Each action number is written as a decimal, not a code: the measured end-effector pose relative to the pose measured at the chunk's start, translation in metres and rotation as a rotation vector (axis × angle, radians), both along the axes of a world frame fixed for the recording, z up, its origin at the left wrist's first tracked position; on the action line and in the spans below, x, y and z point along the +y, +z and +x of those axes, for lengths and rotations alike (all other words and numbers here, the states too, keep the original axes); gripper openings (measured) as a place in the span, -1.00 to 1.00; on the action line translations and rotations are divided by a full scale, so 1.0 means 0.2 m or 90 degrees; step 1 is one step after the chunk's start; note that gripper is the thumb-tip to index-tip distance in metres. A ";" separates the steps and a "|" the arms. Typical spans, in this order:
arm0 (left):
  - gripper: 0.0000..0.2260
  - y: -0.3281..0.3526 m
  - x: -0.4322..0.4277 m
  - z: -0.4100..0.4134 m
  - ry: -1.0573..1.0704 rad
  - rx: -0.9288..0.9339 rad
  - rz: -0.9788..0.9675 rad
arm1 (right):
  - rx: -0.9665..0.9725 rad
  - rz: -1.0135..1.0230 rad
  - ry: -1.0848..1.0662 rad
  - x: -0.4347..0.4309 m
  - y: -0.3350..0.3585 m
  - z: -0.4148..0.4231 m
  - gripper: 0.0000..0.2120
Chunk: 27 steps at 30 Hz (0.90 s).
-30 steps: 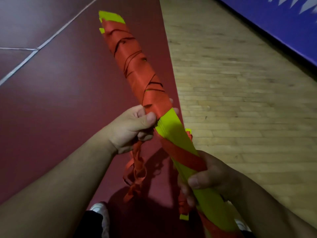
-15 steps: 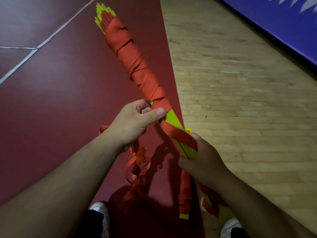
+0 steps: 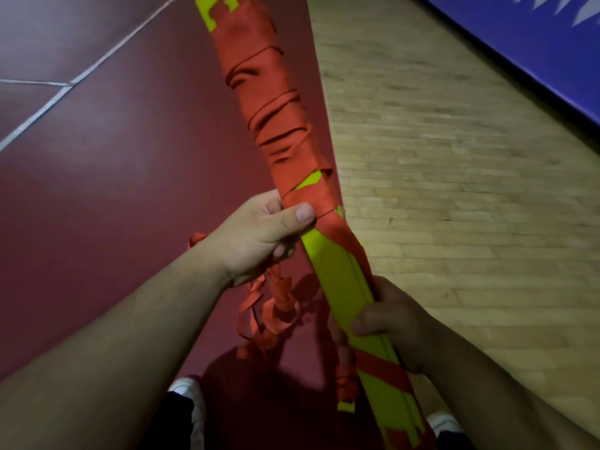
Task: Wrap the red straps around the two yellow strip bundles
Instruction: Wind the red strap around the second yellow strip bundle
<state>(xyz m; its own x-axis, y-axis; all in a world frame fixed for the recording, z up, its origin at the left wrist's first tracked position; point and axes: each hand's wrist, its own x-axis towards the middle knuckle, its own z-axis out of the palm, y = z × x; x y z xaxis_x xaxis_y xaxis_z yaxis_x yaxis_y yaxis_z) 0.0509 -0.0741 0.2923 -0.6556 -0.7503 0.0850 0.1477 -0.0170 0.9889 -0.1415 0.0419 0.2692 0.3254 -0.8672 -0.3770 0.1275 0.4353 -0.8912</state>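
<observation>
Yellow bundle [image 3: 337,280] is in the air over the floor, tilted: far end up and away at the top of frame, near end low by the right shoe [image 3: 444,423]. The upper half is covered in red strap [image 3: 276,125], turns overlapping and uneven, with yellow showing only at the tip and in one small gap. The middle stretch is bare yellow with a lengthwise seam. One more red band crosses diagonally below the right hand.

Left hand [image 3: 259,235] comes in from lower left with the forearm stretched out, and grips the bundle right at the lower edge of the wrapping. Its thumb lies flat across the front and presses the last red turn down, with the fingers curled round the back.

Right hand [image 3: 389,323] comes in from lower right, lower on the bundle, on the bare yellow part. It is closed round it — thumb across the front face, fingertips [image 3: 337,339] showing at the left edge.

Loose strap ends [image 3: 272,313] dangle in a tangle under the left hand, and a loop shows by that wrist. Cannot tell if the lower fingers pinch them.

Below is dark red mat [image 3: 97,190] with white lines, wood floor [image 3: 454,190] to the right and a blue panel [image 3: 535,43] at top right. The left shoe [image 3: 188,394] is on the mat.
</observation>
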 end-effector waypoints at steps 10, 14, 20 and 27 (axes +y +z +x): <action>-0.74 0.02 0.03 -0.08 0.275 -0.031 0.068 | 0.549 -0.151 -0.130 -0.04 0.02 0.08 -0.24; -0.75 0.00 0.01 -0.06 0.250 -0.079 0.015 | 0.675 -0.188 -0.148 -0.04 0.00 0.12 -0.50; -0.43 -0.06 -0.04 0.00 0.166 -0.077 -0.002 | 0.496 -0.147 -0.107 -0.05 0.03 0.02 -0.71; -0.64 -0.06 -0.05 0.02 0.016 0.059 0.060 | 0.170 -0.130 -0.055 -0.03 0.03 0.02 -0.58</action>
